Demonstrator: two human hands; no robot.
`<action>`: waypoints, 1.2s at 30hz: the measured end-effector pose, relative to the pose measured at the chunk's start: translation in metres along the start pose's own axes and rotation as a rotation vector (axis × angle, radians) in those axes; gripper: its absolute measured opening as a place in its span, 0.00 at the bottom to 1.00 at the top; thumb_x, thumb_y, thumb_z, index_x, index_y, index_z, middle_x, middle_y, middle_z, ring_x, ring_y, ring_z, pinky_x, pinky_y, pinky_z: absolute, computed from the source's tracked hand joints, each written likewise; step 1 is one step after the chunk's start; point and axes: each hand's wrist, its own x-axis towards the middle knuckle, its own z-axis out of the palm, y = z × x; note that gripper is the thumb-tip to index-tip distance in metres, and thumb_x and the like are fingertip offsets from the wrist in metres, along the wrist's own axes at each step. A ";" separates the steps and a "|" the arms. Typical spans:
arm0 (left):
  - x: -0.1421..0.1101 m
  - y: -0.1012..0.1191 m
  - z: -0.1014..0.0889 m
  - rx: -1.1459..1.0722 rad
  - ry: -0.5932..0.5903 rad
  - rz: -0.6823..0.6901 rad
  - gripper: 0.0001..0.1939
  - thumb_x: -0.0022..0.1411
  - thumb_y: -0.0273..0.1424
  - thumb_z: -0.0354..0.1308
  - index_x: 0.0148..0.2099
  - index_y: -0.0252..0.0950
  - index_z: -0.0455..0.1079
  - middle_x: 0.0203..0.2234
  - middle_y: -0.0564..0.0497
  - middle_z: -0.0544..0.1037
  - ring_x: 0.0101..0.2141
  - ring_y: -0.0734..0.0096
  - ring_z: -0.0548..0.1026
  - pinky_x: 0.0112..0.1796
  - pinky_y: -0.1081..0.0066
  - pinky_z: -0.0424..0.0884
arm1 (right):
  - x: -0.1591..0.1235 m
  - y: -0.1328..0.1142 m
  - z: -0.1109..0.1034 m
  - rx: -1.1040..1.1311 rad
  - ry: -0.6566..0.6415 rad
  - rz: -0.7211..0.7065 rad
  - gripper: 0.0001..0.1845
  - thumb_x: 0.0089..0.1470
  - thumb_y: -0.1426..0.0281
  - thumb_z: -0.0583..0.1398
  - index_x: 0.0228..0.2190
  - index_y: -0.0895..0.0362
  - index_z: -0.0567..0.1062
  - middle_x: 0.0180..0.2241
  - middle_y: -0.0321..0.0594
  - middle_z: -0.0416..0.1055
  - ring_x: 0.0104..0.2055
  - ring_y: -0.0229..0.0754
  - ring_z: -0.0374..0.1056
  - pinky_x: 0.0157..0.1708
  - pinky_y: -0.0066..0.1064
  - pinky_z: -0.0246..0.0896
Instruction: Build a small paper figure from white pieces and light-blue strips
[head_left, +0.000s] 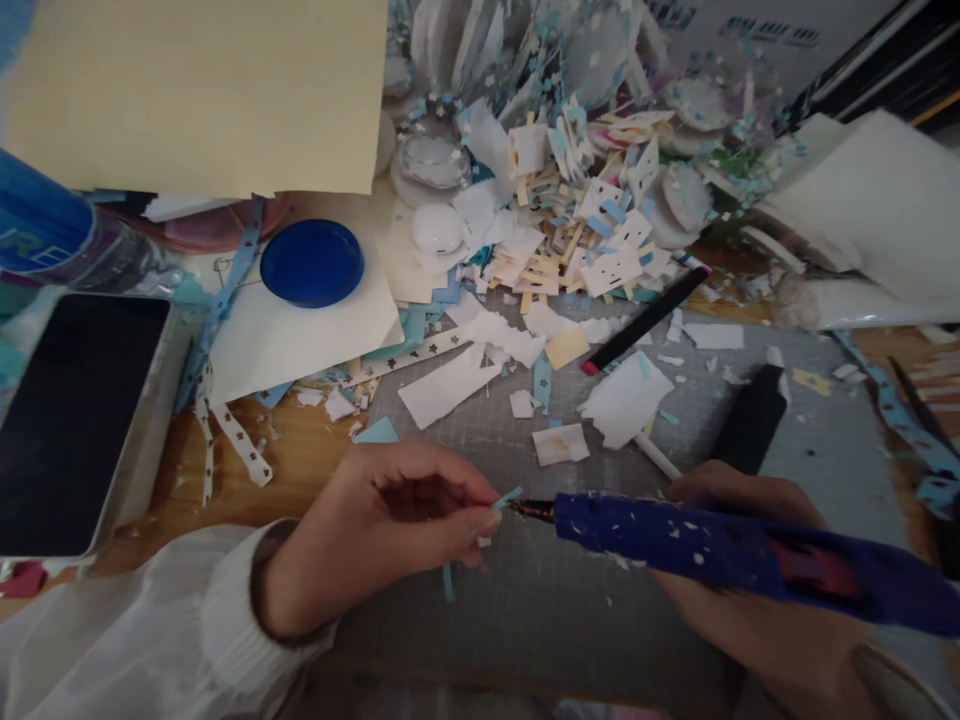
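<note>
My left hand [390, 530] is curled in a pinch and holds a thin light-blue paper strip [508, 497] just above the grey cutting mat [540, 600]. My right hand [757, 590] grips a dark blue glue gun [720, 550] speckled with paper bits. The gun lies nearly level and its nozzle [532, 510] touches the strip at my left fingertips. A white sleeve covers my left wrist.
A heap of white, cream and blue paper scraps [570, 230] covers the far side of the mat. A black-and-red pen [645, 320], a black tube [750, 420], a blue round lid [312, 262], a dark-screened tablet [71, 420] and a large cream sheet [202, 90] lie around.
</note>
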 end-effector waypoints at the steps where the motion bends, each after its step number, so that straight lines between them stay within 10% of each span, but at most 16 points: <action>1: 0.000 0.000 0.000 0.000 -0.001 0.001 0.03 0.52 0.26 0.67 0.31 0.37 0.76 0.18 0.55 0.79 0.19 0.78 0.76 0.23 0.83 0.72 | 0.000 0.000 0.000 0.014 0.001 0.004 0.12 0.43 0.70 0.63 0.32 0.52 0.67 0.23 0.28 0.70 0.19 0.36 0.69 0.19 0.26 0.63; 36: 0.000 0.006 0.002 0.087 0.008 -0.023 0.03 0.50 0.27 0.66 0.31 0.36 0.76 0.17 0.54 0.78 0.18 0.76 0.76 0.22 0.81 0.72 | 0.003 -0.001 -0.001 0.003 -0.010 0.020 0.11 0.43 0.72 0.64 0.30 0.52 0.67 0.20 0.27 0.68 0.17 0.34 0.67 0.16 0.24 0.61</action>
